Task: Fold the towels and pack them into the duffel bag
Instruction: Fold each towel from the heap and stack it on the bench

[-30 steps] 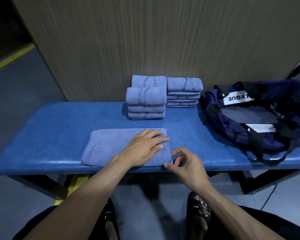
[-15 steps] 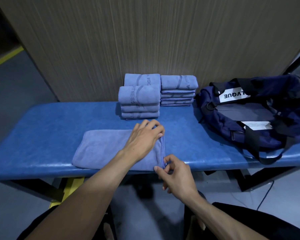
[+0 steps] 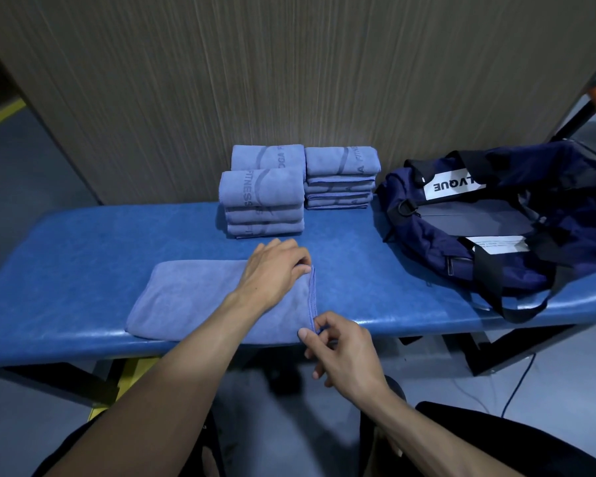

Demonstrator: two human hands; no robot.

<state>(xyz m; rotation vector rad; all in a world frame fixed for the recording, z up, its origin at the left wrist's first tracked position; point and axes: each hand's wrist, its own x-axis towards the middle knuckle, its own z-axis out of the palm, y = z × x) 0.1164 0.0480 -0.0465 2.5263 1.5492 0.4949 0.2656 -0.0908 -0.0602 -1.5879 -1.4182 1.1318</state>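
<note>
Folding is the step in hand, as I judge it. On the blue bench [image 3: 83,270] the half-folded towel [image 3: 200,297] lies near the front edge. I have my left hand [image 3: 272,266] pinching its far right corner with curled fingers, and my right hand [image 3: 338,346] pinching the near right corner. Behind the towel stand the folded towel stacks [image 3: 300,191]; right of them sits the duffel bag [image 3: 496,228]. Next I'd carry both corners leftward together, edges aligned.
</note>
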